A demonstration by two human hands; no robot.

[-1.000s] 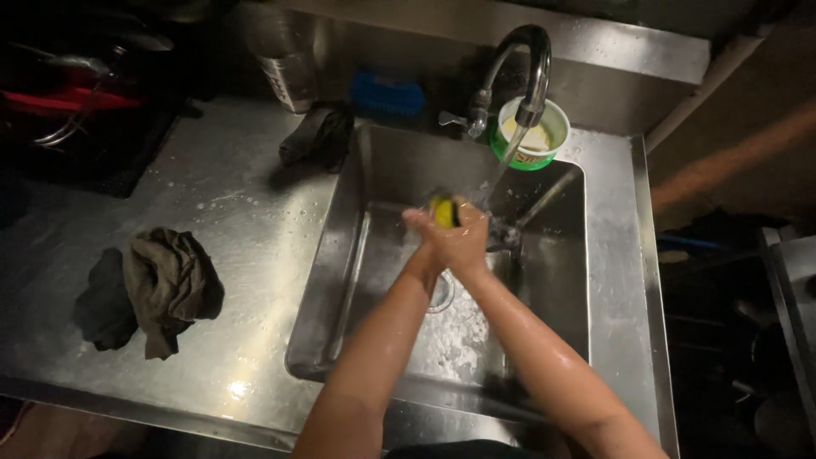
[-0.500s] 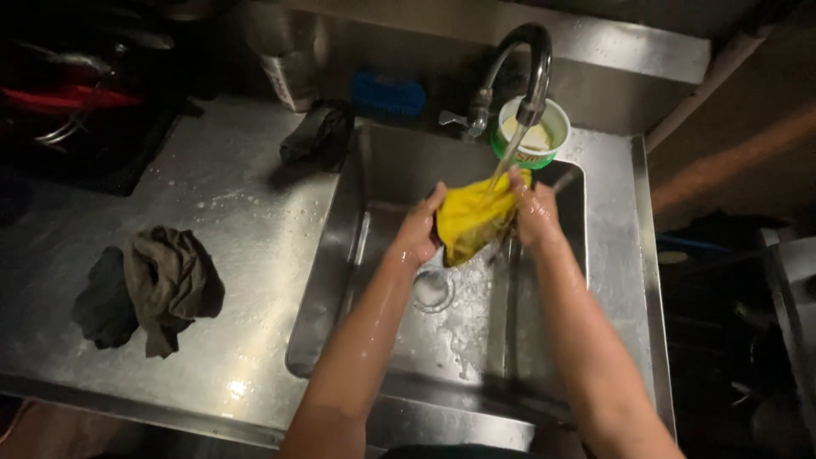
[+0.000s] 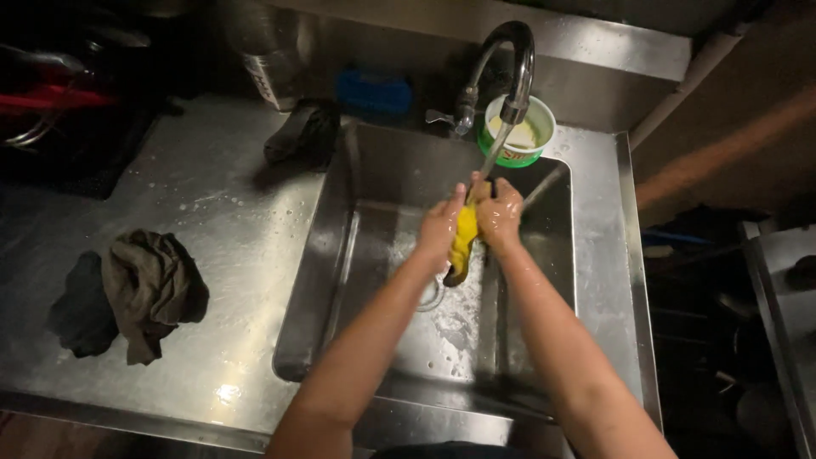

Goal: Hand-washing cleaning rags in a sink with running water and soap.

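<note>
Yellow cloth squeezed under the tap

Yellow cloth (image 3: 464, 242) hangs bunched between both hands at centre frame, over the sink (image 3: 340, 280). The left hand (image 3: 442, 231) is closed on its left side, the right hand (image 3: 500, 214) closed on its top and right; most of the cloth is hidden inside the two grips, and only a narrow strip with a dark lower tip shows. Water runs from the faucet (image 3: 508, 64) onto the hands. The drain (image 3: 432, 297) is half covered by the left forearm. A green tub (image 3: 518, 140) sits at the sink's upper right corner, partly behind the spout. On the wet counter (image 3: 212, 221), a brown rag (image 3: 149, 289) lies at left and a dark rag (image 3: 302, 136) by the sink's upper left corner. A blue object (image 3: 374, 92) behind it is too dim to make out.
</note>
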